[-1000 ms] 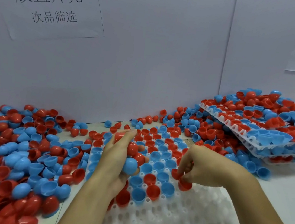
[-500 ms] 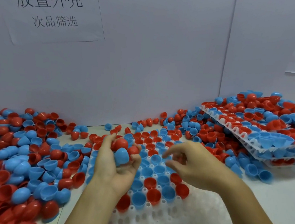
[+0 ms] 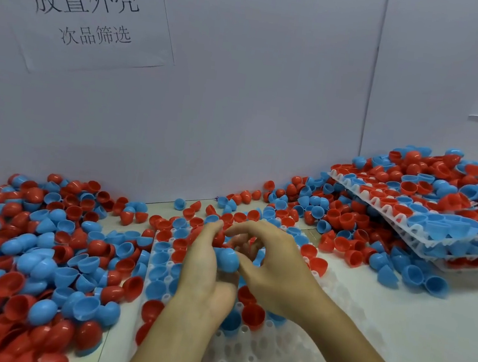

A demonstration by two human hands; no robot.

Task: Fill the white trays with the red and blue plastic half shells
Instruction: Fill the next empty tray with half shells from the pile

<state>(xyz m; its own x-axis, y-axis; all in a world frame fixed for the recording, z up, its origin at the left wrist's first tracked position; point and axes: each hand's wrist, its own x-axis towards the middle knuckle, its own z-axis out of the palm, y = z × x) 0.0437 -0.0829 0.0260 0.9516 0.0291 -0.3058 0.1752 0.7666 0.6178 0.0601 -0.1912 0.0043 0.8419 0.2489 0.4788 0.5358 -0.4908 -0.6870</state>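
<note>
White tray point(image 3: 256, 358), partly filled, is being worked at the bench's near edge. Left hand point(image 3: 206, 269) fingers are curled around red and blue half shells point(image 3: 226, 258); right hand point(image 3: 278, 271) fingertips are pinching among them.

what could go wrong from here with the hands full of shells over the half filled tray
1. The left hand cradles several shells, and the right hand is picking at the blue half shell; a slip could drop shells onto filled pockets of the white tray.
2. The loose pile crowds the tray's left edge, so shells may roll in askew.
3. The stacked trays sit tilted and heaped; a bump might spill them.
</note>
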